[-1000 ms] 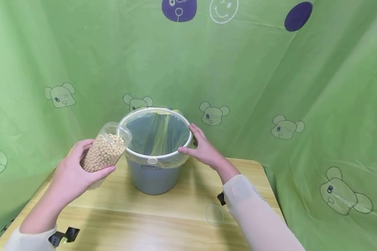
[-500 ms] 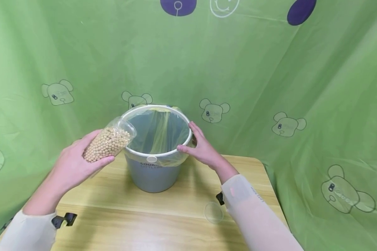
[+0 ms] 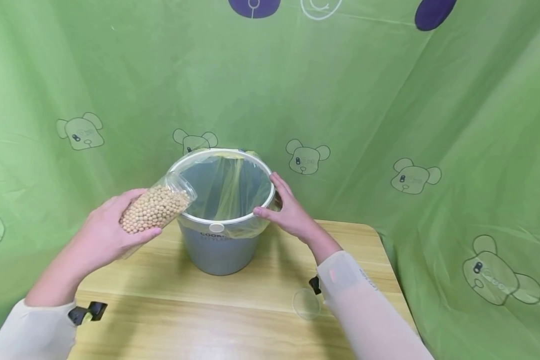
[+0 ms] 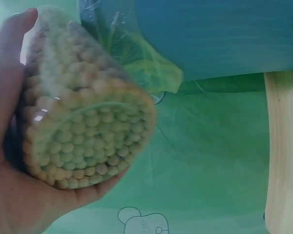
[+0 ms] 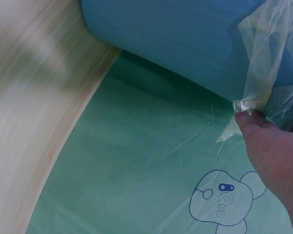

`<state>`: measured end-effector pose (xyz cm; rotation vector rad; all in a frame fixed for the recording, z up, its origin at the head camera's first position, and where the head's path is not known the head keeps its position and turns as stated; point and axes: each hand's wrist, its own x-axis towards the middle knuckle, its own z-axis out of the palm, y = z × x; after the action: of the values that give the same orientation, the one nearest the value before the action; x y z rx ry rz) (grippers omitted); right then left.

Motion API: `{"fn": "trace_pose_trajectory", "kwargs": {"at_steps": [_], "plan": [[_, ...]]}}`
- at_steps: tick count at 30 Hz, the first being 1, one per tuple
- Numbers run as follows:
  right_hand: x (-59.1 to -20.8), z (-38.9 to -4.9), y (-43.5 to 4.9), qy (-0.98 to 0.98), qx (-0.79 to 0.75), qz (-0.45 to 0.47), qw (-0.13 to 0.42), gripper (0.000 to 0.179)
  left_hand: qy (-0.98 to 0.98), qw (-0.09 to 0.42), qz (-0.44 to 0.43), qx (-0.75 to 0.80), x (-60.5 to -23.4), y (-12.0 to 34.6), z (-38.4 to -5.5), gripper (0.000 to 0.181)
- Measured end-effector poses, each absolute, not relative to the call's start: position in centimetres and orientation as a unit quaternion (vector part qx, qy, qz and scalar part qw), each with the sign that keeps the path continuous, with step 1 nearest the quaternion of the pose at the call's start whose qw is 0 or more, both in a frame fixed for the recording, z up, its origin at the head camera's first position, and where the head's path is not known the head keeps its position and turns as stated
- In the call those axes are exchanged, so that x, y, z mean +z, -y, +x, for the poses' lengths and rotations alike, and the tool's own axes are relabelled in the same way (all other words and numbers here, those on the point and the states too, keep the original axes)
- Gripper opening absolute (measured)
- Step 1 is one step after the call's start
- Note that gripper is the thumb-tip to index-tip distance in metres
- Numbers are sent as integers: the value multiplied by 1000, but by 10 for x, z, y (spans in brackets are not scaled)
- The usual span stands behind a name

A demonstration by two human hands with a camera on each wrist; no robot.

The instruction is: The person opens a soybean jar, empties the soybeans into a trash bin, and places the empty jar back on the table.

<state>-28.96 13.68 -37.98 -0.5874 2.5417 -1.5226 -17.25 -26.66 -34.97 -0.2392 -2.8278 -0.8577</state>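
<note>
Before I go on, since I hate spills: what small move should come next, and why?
Probably tip the jar slightly further: its tilted mouth appears to overhang the bin's rim, the pale balls lie inside, and the right hand touches the rim opposite.

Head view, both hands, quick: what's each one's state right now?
Left hand: closed, holding a clear jar of beans.
Right hand: open, spread against the white bin rim.
</note>
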Motion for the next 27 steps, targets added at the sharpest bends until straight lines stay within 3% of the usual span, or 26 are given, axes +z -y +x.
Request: {"fn": "trace_pose_trajectory", "kwargs": {"at_steps": [15,27], "plan": [[-379,-287,-136,-841,-499,-199,58,116,944,47,-93,-314,-348,279,-165,93],[-380,-288,-135,-840,-504,-193,59,114,943,73,-85,-313,-354,293,-161,93]]}}
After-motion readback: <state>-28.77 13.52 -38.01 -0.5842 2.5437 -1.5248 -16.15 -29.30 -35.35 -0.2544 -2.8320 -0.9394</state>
